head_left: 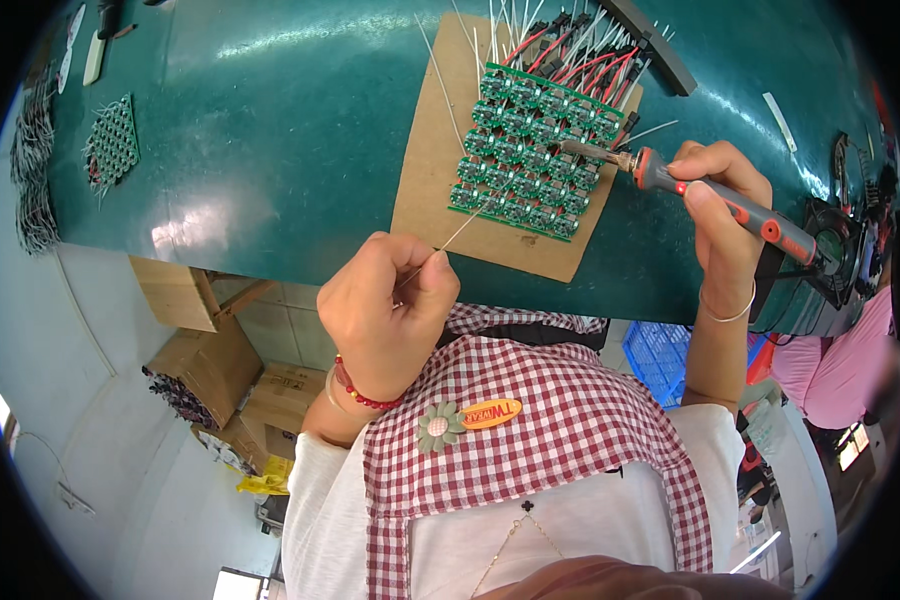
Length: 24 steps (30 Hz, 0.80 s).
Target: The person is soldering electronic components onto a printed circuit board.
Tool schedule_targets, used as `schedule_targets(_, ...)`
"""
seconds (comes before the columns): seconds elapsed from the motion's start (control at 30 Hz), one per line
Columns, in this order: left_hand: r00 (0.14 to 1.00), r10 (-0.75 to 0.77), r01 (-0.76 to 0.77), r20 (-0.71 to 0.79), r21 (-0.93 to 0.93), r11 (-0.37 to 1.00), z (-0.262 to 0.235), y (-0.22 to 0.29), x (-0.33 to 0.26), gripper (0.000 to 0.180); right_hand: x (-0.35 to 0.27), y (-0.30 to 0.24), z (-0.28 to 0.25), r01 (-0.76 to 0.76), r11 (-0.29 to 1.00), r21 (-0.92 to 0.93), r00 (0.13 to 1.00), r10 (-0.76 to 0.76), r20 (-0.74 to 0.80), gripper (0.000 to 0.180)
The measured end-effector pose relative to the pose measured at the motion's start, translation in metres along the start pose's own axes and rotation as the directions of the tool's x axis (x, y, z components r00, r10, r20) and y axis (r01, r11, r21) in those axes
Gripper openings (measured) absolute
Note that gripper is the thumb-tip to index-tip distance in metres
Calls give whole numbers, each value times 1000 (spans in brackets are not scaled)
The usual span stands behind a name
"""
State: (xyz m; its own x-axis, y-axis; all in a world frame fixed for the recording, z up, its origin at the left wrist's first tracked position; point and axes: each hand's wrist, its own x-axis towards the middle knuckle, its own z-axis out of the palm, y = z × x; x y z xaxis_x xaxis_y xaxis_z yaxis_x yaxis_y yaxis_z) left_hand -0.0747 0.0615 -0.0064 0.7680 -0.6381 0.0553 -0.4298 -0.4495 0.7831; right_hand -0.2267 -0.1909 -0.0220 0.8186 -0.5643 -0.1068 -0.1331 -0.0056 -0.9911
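A green panel of small circuit boards [530, 150] lies on a brown board [425, 185], with red, black and white wires [570, 50] fanning out from its far edge. My left hand [385, 300] pinches a thin pale wire [460, 228] between thumb and fingers. That wire runs up to the panel's near-left part; whether it is solder or a lead I cannot tell. My right hand [722, 205] grips a grey and red soldering iron [745, 210]. Its tip points left over the right-middle of the panel; contact with a pad is too small to make out.
On the green table [270, 140] another circuit panel [113, 145] lies at the left, near bundled wires [37, 190]. A dark bar [655, 50] sits behind the wires. A black fan-like device [835, 245] stands at right. Cardboard boxes [205, 370] and a blue crate [658, 355] are below.
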Motion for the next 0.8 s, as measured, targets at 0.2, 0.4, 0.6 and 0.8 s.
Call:
schedule_targets(0.2, 1000, 4, -4, 1, -8, 1000, 1, 1, 0, 15, 1, -4, 1, -49, 999, -20, 999, 49, -15, 16)
schedule_targets(0.4, 1000, 4, -4, -17, -24, 1000, 0, 0, -1, 13, 0, 0, -2, 40, 999, -35, 999, -40, 6, 17)
schedule_targets(0.6, 961, -253, 177, -110, -460, 870, -27, -6, 28, 10, -7, -3, -10, 218, 971, 98, 966, -200, -162, 29)
schedule_targets(0.8, 876, -120, 480, 468, -870, 110, -145, -33, 161, 19, -8, -6, -3, 330, 943, -38, 924, -331, -190, 53)
